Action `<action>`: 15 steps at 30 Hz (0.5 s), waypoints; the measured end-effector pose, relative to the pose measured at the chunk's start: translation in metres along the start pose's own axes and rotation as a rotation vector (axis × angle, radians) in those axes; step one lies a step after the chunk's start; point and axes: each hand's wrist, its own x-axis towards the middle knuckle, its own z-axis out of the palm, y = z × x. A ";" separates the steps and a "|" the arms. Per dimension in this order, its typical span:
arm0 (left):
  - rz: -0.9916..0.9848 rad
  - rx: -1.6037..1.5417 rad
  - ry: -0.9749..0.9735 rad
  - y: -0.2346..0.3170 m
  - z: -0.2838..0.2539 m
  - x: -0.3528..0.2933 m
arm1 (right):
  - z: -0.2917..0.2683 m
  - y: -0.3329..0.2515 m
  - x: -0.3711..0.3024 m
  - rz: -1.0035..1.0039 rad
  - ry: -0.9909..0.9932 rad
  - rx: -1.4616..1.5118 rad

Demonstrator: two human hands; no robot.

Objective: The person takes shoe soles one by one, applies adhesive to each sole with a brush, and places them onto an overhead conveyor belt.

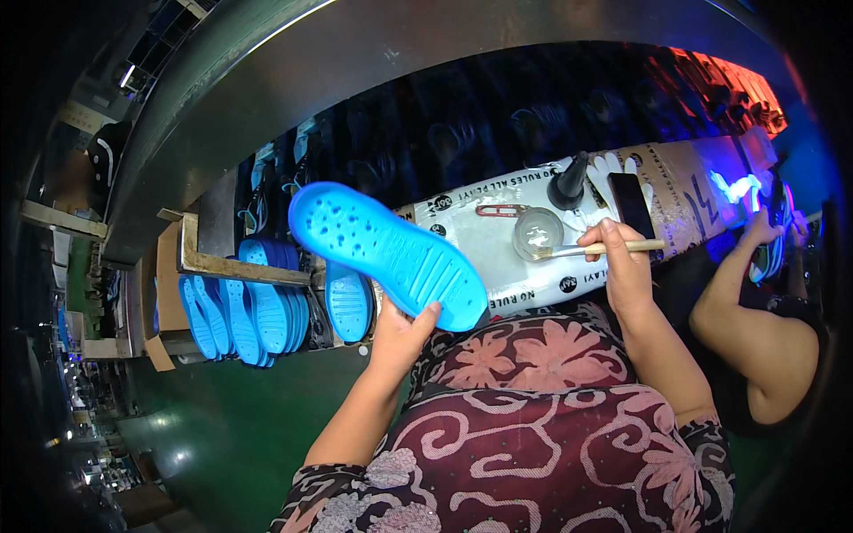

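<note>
Your left hand (402,333) is gripping a blue perforated sole (391,253), your right hand (624,268) a wooden-handled brush (573,250) by a round translucent cup (537,229).

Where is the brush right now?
Right of centre in the head view, the wooden-handled brush is in the right hand, its tip at the near edge of the round clear container.

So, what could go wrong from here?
The blue sole is held near one end by the left hand, so it might tip or slip. The brush in the right hand, its tip at the cup, could drip if wet. The black conical container nearby might get knocked.
</note>
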 end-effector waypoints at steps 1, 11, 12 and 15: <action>0.011 0.006 0.023 0.004 0.003 0.003 | 0.004 -0.008 -0.004 -0.022 -0.031 0.017; 0.305 0.172 0.090 0.023 0.030 0.007 | 0.039 -0.052 -0.034 -0.586 -0.251 -0.336; 0.301 0.148 0.088 0.026 0.032 0.006 | 0.040 -0.054 -0.034 -0.606 -0.257 -0.374; 0.302 0.143 0.082 0.026 0.033 0.006 | 0.041 -0.049 -0.032 -0.636 -0.269 -0.427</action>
